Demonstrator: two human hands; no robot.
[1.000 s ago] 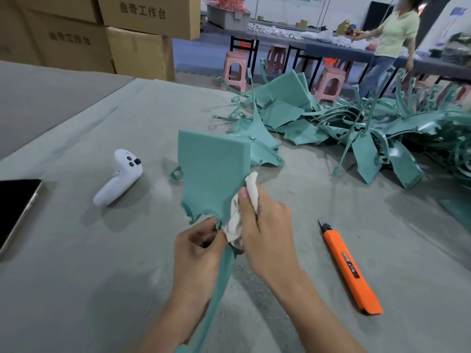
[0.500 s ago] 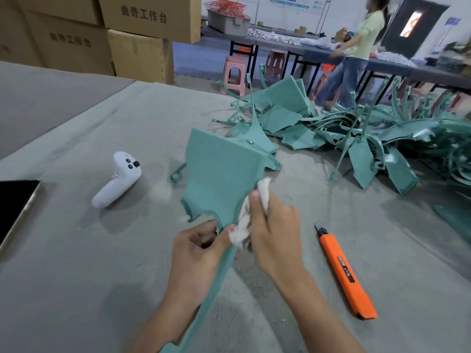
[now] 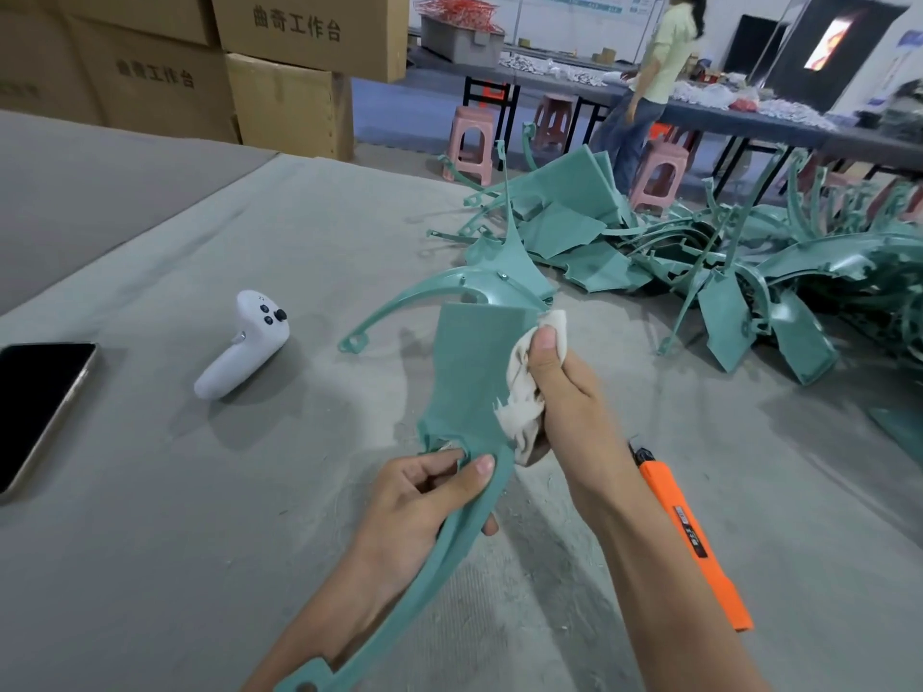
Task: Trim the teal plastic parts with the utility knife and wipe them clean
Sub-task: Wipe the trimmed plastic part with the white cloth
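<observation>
Two clamped grips — left hand [image 3: 419, 511] on curved teal part [image 3: 474, 372], right hand [image 3: 569, 397] on crumpled rag [image 3: 519, 417].

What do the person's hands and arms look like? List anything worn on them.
Nothing is worn. The left hand and right hand have no gloves or rings; visible nails are short and unpainted. The left forearm and right forearm show no sleeve, watch or band down to the frame's edge.

You hold a plain teal flat plastic part [image 3: 474, 372], the same teal as the heap of moulded plastic parts [image 3: 719, 304] ahead. Your crumpled cloth rag [image 3: 524, 417] is off-white. The orange plastic utility knife [image 3: 694, 541] has a black tip, the white plastic controller [image 3: 239, 352] has black buttons, and the felt table cover [image 3: 175, 516] is plain grey.
</observation>
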